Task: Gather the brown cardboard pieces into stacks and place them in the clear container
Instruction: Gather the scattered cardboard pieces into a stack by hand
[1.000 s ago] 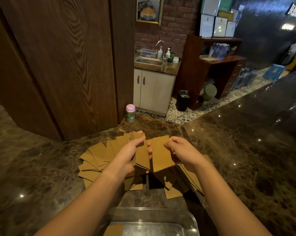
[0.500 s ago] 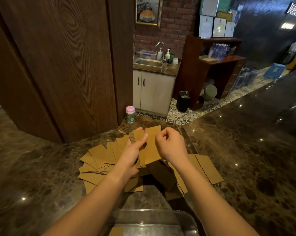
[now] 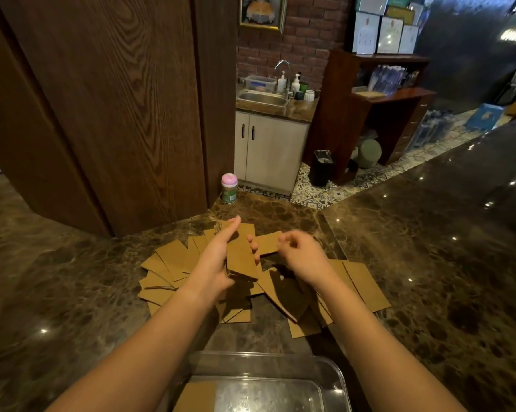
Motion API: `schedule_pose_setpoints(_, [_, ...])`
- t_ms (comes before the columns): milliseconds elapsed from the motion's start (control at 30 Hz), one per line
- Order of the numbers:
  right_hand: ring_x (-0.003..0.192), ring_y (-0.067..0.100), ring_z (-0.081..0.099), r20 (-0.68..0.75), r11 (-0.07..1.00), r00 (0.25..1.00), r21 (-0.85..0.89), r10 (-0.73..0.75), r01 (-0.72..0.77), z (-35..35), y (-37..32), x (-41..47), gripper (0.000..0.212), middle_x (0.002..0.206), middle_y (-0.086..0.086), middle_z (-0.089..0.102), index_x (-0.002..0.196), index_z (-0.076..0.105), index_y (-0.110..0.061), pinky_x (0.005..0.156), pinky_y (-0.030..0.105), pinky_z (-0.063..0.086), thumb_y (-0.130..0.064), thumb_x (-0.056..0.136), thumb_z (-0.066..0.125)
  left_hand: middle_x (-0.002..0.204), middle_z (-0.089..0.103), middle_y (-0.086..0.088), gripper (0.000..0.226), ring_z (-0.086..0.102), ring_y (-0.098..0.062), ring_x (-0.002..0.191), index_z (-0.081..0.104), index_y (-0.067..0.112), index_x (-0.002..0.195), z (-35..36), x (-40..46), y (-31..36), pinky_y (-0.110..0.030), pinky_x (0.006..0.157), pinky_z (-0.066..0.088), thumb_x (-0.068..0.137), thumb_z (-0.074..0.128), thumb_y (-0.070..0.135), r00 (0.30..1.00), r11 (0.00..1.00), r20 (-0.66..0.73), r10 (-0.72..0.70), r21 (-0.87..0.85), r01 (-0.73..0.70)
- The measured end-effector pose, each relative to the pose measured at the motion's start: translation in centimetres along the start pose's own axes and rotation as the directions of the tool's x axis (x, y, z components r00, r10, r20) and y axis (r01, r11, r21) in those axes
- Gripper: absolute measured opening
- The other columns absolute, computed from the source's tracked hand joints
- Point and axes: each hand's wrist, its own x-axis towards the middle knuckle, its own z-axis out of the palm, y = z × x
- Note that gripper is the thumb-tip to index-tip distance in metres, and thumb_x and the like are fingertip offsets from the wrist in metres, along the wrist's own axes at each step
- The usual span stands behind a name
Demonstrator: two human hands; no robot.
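Marble counter [image 3: 72,292]: left hand [image 3: 218,263] grips cardboard stack [image 3: 242,257]; right hand [image 3: 302,257] curled (blurred, grasp unclear); jar [image 3: 229,188] behind.

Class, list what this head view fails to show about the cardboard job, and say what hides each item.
- Right hand: motion-blurred, so whether its grip holds a piece is unclear.
- Stack in the left hand: piece count too fine to read.
- Container: cut off by the bottom edge; contents partly seen.
- Pieces under the forearms: hidden.

A glossy dark brown marble countertop [image 3: 72,292] carries a fanned spread of flat brown cardboard pieces [image 3: 167,272] at centre frame, a clear plastic container [image 3: 337,379] at the bottom edge, and a small pink-lidded green jar [image 3: 229,188] just above centre.
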Motion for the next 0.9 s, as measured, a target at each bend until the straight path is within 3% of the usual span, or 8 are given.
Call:
schedule_pose_setpoints(100, [0.100, 0.019, 0.063, 0.172, 0.877, 0.974, -0.479, 0.148, -0.049, 1.4, 2.8, -0.3, 0.059, 0.119, 0.000, 0.066, 0.124, 0.061, -0.022, 0.075, 0.033, 0.049, -0.057, 0.079, 0.075, 0.073, 0.070, -0.011, 0.036, 0.067, -0.024, 0.066, 0.081, 0.018, 0.067, -0.9, 0.4, 0.1, -0.036, 0.060, 0.058, 0.084, 0.070, 0.048, 0.999, 0.999, 0.025, 0.034, 0.015, -0.035])
schedule_pose_setpoints(233, [0.117, 0.029, 0.058, 0.149, 0.752, 0.981, -0.659, 0.128, 0.002, 3.2, 3.8, -0.5, 0.081, 0.131, 0.005, 0.059, 0.133, 0.054, -0.020, 0.089, 0.039, 0.052, -0.058, 0.068, 0.084, 0.075, 0.071, -0.011, 0.037, 0.068, -0.024, 0.067, 0.081, 0.018, 0.067, -1.2, 0.7, 0.0, -0.036, 0.062, 0.058, 0.086, 0.068, 0.047, 0.999, 0.999, 0.021, 0.030, -0.014, -0.029])
schedule_pose_setpoints(333, [0.106, 0.024, 0.064, 0.184, 0.884, 0.965, -0.459, 0.185, -0.082, 2.7, 3.4, -0.2, 0.047, 0.117, 0.005, 0.066, 0.117, 0.062, -0.018, 0.086, 0.039, 0.055, -0.039, 0.079, 0.082, 0.077, 0.072, -0.010, 0.034, 0.068, -0.023, 0.067, 0.081, 0.019, 0.066, -1.2, 0.7, -0.2, -0.036, 0.062, 0.058, 0.085, 0.070, 0.044, 1.000, 1.000, 0.011, 0.022, -0.002, -0.022])
schedule_pose_setpoints(433, [0.083, 0.017, 0.068, 0.215, 0.985, 0.962, -0.036, 0.170, -0.166, 0.5, 2.6, -0.2, 0.006, 0.091, 0.003, 0.073, 0.097, 0.070, -0.018, 0.067, 0.033, 0.053, -0.022, 0.095, 0.066, 0.081, 0.073, -0.012, 0.025, 0.069, -0.024, 0.069, 0.082, 0.020, 0.071, -1.5, 0.8, -0.1, -0.038, 0.063, 0.058, 0.080, 0.074, 0.042, 0.999, 0.999, 0.014, 0.039, -0.012, -0.039])
schedule_pose_setpoints(567, [0.075, 0.021, 0.072, 0.080, 0.904, 0.986, 0.394, 0.145, -0.165, -1.6, 0.6, -0.7, 0.022, 0.083, 0.004, 0.078, 0.091, 0.079, -0.017, 0.063, 0.032, 0.055, -0.015, 0.098, 0.058, 0.081, 0.073, -0.011, 0.027, 0.069, -0.024, 0.072, 0.082, 0.022, 0.077, -1.3, 0.7, -0.1, -0.040, 0.065, 0.058, 0.074, 0.076, 0.048, 0.997, 0.997, 0.035, 0.071, 0.040, -0.073])
schedule_pose_setpoints(633, [0.057, 0.012, 0.066, -0.004, 0.933, 0.998, 0.355, 0.063, -0.058, -1.5, -0.7, -1.1, 0.031, 0.067, -0.005, 0.073, 0.080, 0.080, -0.022, 0.050, 0.025, 0.049, -0.015, 0.097, 0.055, 0.085, 0.073, -0.012, 0.041, 0.070, -0.026, 0.078, 0.075, 0.022, 0.102, -0.8, 0.7, -0.4, -0.043, 0.069, 0.060, 0.071, 0.076, 0.049, 0.996, 0.990, -0.008, 0.094, 0.103, -0.092])
schedule_pose_setpoints(733, [0.062, 0.010, 0.068, 0.051, 0.968, 0.998, 0.249, -0.030, 0.017, 0.2, -2.8, -1.7, 0.032, 0.069, -0.003, 0.074, 0.075, 0.077, -0.021, 0.059, 0.027, 0.050, -0.021, 0.096, 0.053, 0.089, 0.075, -0.011, 0.058, 0.073, -0.028, 0.080, 0.054, 0.022, 0.129, 0.1, 0.8, -1.1, -0.045, 0.067, 0.061, 0.080, 0.069, 0.050, 0.995, 0.971, -0.015, 0.096, 0.223, -0.090])
schedule_pose_setpoints(900, [0.080, 0.025, 0.070, 0.058, 0.972, 0.997, 0.231, -0.052, 0.037, 2.9, -4.7, -1.9, 0.038, 0.080, 0.003, 0.073, 0.083, 0.074, -0.013, 0.079, 0.042, 0.055, -0.031, 0.103, 0.047, 0.100, 0.077, -0.012, 0.059, 0.075, -0.028, 0.091, 0.057, 0.021, 0.129, -0.1, 0.6, -1.3, -0.039, 0.060, 0.060, 0.079, 0.062, 0.053, 0.995, 0.980, 0.014, 0.102, 0.172, -0.103])
